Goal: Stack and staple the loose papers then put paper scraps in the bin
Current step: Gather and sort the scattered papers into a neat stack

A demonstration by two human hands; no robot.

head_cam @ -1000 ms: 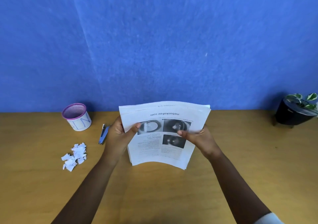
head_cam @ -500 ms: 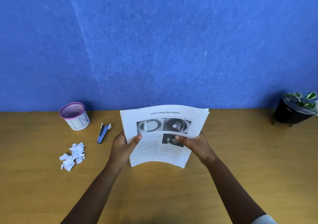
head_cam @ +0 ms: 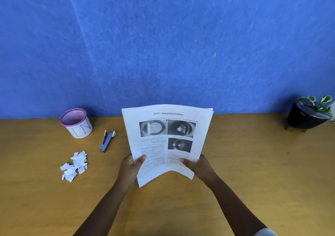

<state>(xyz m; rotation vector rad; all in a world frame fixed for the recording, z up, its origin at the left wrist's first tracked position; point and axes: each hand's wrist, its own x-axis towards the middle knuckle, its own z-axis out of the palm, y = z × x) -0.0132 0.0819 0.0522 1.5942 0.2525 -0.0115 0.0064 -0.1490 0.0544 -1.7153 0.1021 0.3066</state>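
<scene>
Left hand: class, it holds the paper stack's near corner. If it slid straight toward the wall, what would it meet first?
Probably nothing on the table: the left hand passes right of the stapler, reaching the blue wall; depth is unclear.

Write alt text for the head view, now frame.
Left hand and right hand hold a stack of printed papers upright above a wooden table. To the left lie a stapler, paper scraps and a pink-rimmed bin.

Fingers of both hands behind the papers [head_cam: 166, 141]; plant pot [head_cam: 308, 116] clipped at right edge.
</scene>
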